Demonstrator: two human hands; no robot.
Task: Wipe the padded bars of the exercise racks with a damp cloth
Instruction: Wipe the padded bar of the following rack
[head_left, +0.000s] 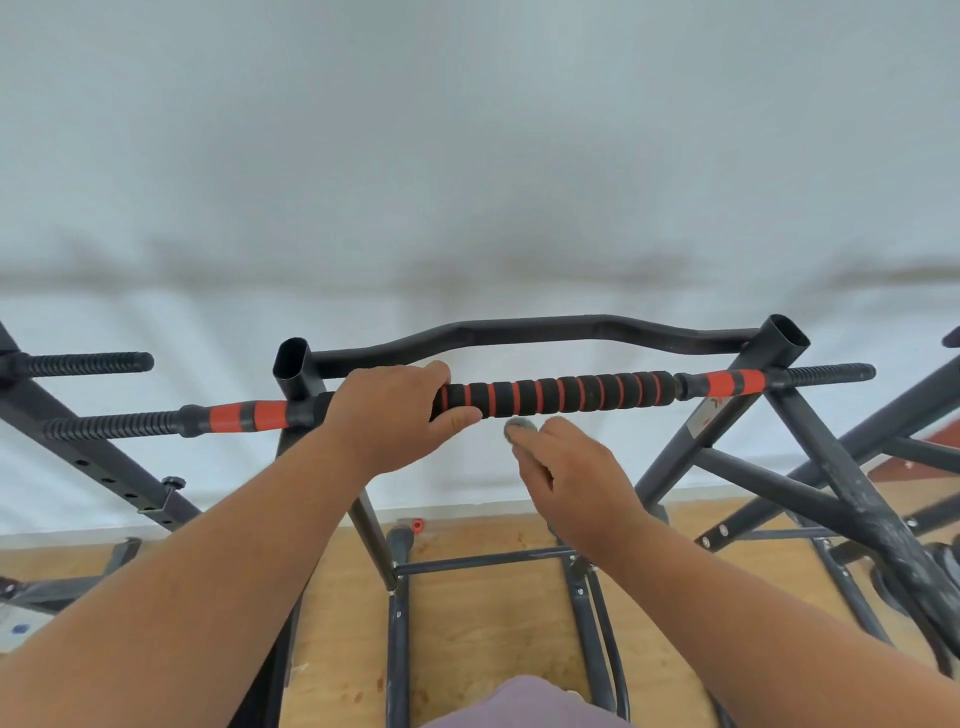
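Curled round the padded bar (558, 395), the left hand (395, 413) grips its black-and-orange foam near the left end. Just below the bar, the right hand (569, 467) pinches a small grey cloth (519, 428) in its fingertips — apart from the foam. This bar spans 2 black uprights of the rack (727, 441), before a white wall (467, 156) — wooden floor (493, 623) beneath.

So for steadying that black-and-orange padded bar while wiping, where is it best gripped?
Probably the ribbed foam middle of the padded bar, from above with fingers wrapped over: it lies level and round. The left hand grips there; the right hand holds the cloth just below.
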